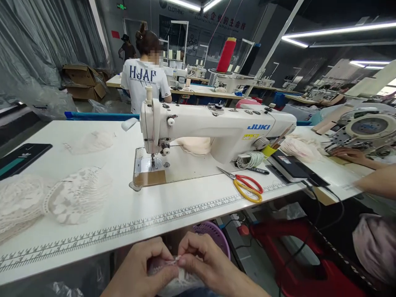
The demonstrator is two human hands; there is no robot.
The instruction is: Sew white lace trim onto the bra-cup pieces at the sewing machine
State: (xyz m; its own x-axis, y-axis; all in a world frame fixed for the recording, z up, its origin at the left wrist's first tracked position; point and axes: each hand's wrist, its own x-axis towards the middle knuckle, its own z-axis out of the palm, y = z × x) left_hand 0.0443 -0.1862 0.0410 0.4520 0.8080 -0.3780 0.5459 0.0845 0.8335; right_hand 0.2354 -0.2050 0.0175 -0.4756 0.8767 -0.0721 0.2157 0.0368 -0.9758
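Pale cloth held in front of a sewing station. The left hand (pixel 144 264) and the right hand (pixel 210 264) were close together, each pinching the pale cloth (pixel 185 282) between thumb and forefinger. The cloth was below the near edge of the counter (pixel 154 202), in front of the person. Its gathered upper edge ran crosswise between the fingertips, roughly left to right, and the loose part pointed down toward the person (the hands covered much of it, so its full long axis could not be told). Beyond stood a white sewing machine (pixel 192 123), its arm lying left to right. Scissors (pixel 236 178) lay near its base, blades pointing to the far left and handles to the near right. A lace piece (pixel 74 196) rested on the left of the counter; a purple basket (pixel 223 237) showed beneath its edge.
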